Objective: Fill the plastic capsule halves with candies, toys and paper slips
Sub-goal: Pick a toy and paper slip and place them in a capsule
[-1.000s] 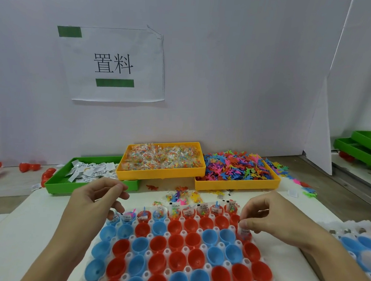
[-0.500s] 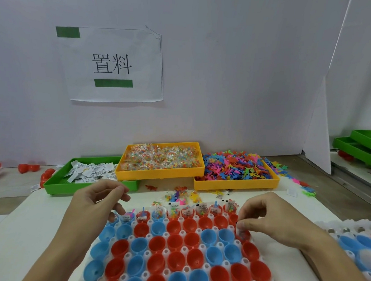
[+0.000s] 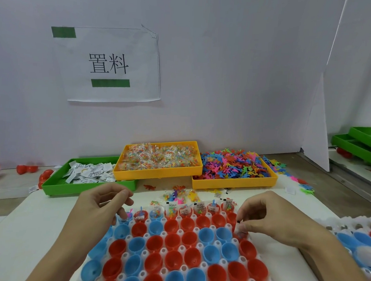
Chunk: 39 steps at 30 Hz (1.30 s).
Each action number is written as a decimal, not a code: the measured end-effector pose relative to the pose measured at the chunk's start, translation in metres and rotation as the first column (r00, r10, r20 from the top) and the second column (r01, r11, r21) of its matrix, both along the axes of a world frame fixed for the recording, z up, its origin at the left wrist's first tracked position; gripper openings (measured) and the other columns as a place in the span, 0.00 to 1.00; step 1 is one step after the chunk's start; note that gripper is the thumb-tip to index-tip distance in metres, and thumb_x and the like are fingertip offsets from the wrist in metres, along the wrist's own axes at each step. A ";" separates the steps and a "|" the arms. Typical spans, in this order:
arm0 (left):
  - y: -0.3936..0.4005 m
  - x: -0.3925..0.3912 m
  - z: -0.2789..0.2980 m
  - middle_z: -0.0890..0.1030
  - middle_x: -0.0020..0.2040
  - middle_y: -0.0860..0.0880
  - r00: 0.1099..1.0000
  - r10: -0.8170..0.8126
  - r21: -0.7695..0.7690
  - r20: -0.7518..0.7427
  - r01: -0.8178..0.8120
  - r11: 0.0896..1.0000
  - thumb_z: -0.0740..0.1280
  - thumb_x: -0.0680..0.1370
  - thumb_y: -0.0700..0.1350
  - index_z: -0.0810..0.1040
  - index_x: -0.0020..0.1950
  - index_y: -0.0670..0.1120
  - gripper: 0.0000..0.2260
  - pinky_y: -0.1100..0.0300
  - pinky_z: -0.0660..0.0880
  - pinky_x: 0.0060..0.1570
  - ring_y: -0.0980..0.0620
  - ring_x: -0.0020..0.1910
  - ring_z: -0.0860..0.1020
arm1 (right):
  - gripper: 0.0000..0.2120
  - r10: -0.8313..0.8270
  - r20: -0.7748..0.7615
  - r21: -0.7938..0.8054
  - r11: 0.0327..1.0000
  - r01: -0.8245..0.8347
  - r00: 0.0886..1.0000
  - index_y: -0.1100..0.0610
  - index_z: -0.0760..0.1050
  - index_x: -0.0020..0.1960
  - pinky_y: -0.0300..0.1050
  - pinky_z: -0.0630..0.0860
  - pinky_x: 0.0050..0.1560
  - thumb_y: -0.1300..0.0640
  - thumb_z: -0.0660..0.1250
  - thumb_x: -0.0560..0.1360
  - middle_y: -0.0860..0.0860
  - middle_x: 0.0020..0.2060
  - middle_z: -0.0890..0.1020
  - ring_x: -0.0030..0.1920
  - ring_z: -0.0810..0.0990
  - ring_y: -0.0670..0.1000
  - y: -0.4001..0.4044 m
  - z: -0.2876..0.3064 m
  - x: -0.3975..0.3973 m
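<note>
Two hands worked over a white holder tray (image 3: 260, 258) of red and blue capsule halves (image 3: 175, 244) on the bench. The right hand (image 3: 271, 217) hovered at the tray's far right corner, its grip pinching a small paper slip (image 3: 238, 225) between thumb and forefinger, just above a red half in the second row. The left hand (image 3: 102, 202) hung over the tray's far left corner with fingers curled and fingertip meeting thumb; whether that grip held anything could not be told.

Only the farthest row of halves (image 3: 200, 209) carried contents: slips standing upright, bits of candy and small toys. The nearer rows sat bare. A few loose toys and candy packets (image 3: 177, 194) lay on the bench just beyond the tray.

Behind them stood three supply trays side by side: a green tray (image 3: 86, 187) with paper slips on the left, a yellow tray (image 3: 158, 173) of wrapped candies in the middle, propped partly on the green one, and another yellow tray (image 3: 234, 183) heaped with coloured plastic toys on the right, some spilled past its edge. A paper sign (image 3: 111, 66) with printed characters was taped to the white wall (image 3: 228, 67). A second tray of capsule halves (image 3: 354, 237) showed at the right edge.
</note>
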<state>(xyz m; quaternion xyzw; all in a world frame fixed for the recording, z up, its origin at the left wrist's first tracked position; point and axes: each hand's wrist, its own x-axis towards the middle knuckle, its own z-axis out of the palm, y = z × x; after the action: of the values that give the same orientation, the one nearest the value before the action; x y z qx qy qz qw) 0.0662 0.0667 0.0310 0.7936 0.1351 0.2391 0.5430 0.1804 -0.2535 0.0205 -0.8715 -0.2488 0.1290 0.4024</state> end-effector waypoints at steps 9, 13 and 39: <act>0.000 0.001 0.001 0.85 0.38 0.49 1.000 -0.019 0.130 0.002 0.019 0.991 0.67 0.79 0.39 0.84 0.43 0.48 0.08 0.64 0.77 0.30 0.51 0.30 0.81 | 0.05 0.031 0.018 0.026 0.999 -0.032 0.999 0.49 0.86 0.38 0.32 0.77 0.42 0.58 0.78 0.71 0.46 0.36 0.87 0.40 0.84 0.43 -0.004 -0.001 0.003; -0.007 0.013 0.005 0.85 0.38 0.53 0.993 -0.092 0.289 -0.075 0.110 0.951 0.68 0.78 0.40 0.84 0.42 0.50 0.08 0.66 0.77 0.31 0.55 0.34 0.81 | 0.07 -0.074 0.121 0.077 0.995 0.065 0.990 0.45 0.86 0.38 0.36 0.77 0.40 0.51 0.73 0.75 0.44 0.36 0.85 0.37 0.82 0.42 -0.004 -0.007 0.007; -0.066 0.152 -0.002 0.71 0.35 0.48 0.724 0.117 0.630 -0.679 0.494 0.600 0.62 0.78 0.36 0.71 0.36 0.42 0.10 0.62 0.67 0.30 0.51 0.33 0.69 | 0.09 -0.373 0.258 0.323 0.903 0.285 0.891 0.46 0.81 0.49 0.32 0.72 0.42 0.55 0.64 0.82 0.38 0.43 0.82 0.46 0.80 0.42 0.009 -0.030 0.024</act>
<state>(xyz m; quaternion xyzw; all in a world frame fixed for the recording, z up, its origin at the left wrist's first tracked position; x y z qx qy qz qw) 0.2177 0.0011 0.0291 0.9868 0.1085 -0.0875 0.0826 0.2040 -0.2440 -0.0096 -0.8456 -0.1723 -0.1177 0.4913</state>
